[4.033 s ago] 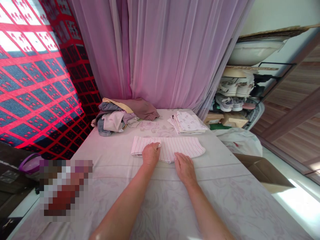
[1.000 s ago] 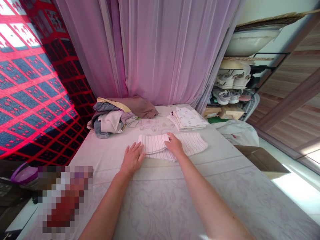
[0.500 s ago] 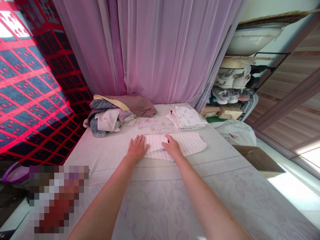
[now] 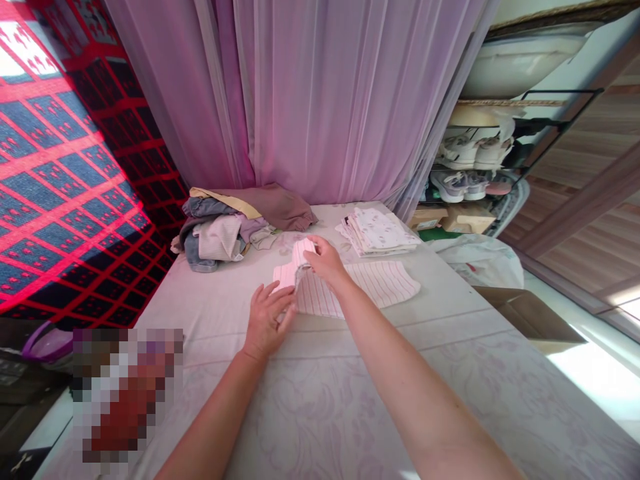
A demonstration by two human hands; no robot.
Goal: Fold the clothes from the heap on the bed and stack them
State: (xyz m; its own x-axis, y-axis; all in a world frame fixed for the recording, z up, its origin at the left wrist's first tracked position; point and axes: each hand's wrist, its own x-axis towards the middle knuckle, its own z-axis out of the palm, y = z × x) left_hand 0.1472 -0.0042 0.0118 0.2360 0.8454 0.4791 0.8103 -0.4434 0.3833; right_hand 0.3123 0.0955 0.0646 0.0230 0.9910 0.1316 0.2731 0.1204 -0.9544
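Observation:
A white garment with pink stripes point(image 4: 385, 279) lies across the bed, its left part lifted and folded over. My right hand point(image 4: 326, 259) pinches the raised part between thumb and fingers, above the bed surface. At the garment's lower left edge, my left hand point(image 4: 267, 319) has its fingers stretched out, their tips touching the cloth. The garment's right end lies flat. Part of its middle is hidden behind my right hand and wrist.
Folded white patterned clothes point(image 4: 377, 230) are stacked at the back right. Loose clothes point(image 4: 220, 237) form a heap at the back left. A purple curtain point(image 4: 320, 100) hangs behind the bed. On the right stand a shoe rack point(image 4: 465, 157) and an open cardboard box point(image 4: 525, 313).
My right hand has moved left and up, lifting the garment's left part off the bed. My left hand has shifted slightly down from lying flat on the cloth to its edge.

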